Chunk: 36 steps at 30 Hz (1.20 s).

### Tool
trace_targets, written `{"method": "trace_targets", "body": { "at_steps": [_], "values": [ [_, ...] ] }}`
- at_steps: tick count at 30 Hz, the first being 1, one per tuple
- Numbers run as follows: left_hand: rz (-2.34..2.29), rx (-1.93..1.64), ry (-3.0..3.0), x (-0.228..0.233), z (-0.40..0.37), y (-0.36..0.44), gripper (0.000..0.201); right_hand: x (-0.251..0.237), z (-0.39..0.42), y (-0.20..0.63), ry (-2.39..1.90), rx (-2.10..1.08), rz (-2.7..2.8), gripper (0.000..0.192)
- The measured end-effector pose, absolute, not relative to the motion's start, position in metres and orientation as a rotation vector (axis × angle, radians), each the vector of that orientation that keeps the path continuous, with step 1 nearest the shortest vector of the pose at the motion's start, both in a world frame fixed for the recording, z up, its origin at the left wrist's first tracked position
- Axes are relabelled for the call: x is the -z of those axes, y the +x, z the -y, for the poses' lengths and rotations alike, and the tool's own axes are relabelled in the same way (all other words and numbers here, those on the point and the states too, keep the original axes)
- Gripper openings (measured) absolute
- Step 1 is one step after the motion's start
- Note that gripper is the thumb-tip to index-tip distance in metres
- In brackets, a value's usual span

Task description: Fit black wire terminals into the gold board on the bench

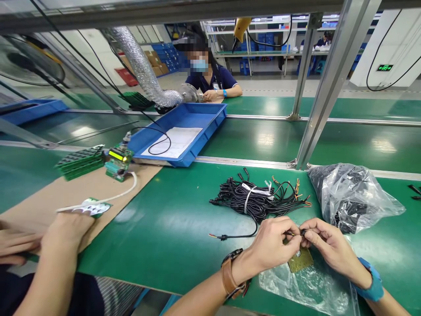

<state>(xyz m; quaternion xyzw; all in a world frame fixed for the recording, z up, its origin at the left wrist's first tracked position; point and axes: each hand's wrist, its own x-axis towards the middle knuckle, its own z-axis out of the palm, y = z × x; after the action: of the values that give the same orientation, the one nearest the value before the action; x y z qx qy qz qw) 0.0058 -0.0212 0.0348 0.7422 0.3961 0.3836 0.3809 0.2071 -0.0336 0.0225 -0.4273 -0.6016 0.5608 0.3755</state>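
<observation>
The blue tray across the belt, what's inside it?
The blue tray holds a white sheet of paper with a looped black cable across it. Anything under the paper is covered.

**One head-worn view, looking forward and down across the bench**

The single camera sits on the person's head, close above the left hand [274, 245] and right hand [329, 245] at the near edge of the green bench [171, 228]. It faces across the bench toward the far blue tray [210, 127] and a seated co-worker [210, 79] beyond.
</observation>
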Motion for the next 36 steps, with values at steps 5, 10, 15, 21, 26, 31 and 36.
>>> {"method": "trace_targets", "body": {
  "at_steps": [5, 10, 15, 21, 26, 31, 36],
  "values": [
    [-1.027, -0.959, 1.881, -0.0325, 0.0215, 0.0059, 0.013, -0.0205, 0.0345, 0.2106, -1.113, -1.358, 1.645, 0.027],
    [-1.046, -0.942, 1.896, -0.0323, 0.0206, 0.0055, 0.010, -0.0194, 0.0339, 0.2147, -1.141, -1.259, 1.756, 0.025],
    [-1.071, -0.928, 1.912, -0.0330, 0.0214, 0.0056, 0.009, -0.0202, 0.0340, 0.2139, -1.140, -1.277, 1.813, 0.027],
    [-1.083, -0.953, 1.906, -0.0335, 0.0223, 0.0070, 0.010, -0.0241, 0.0326, 0.2127, -1.154, -1.340, 1.681, 0.032],
    [-1.070, -0.999, 1.937, -0.0338, 0.0233, 0.0069, 0.009, -0.0271, 0.0321, 0.2111, -1.106, -1.506, 1.519, 0.034],
    [-1.073, -1.006, 1.938, -0.0331, 0.0242, 0.0066, 0.010, -0.0265, 0.0326, 0.2095, -1.076, -1.571, 1.445, 0.037],
    [-1.096, -1.019, 1.925, -0.0291, 0.0246, 0.0080, 0.010, -0.0248, 0.0342, 0.2069, -1.101, -1.514, 1.474, 0.036]
  ]
}}
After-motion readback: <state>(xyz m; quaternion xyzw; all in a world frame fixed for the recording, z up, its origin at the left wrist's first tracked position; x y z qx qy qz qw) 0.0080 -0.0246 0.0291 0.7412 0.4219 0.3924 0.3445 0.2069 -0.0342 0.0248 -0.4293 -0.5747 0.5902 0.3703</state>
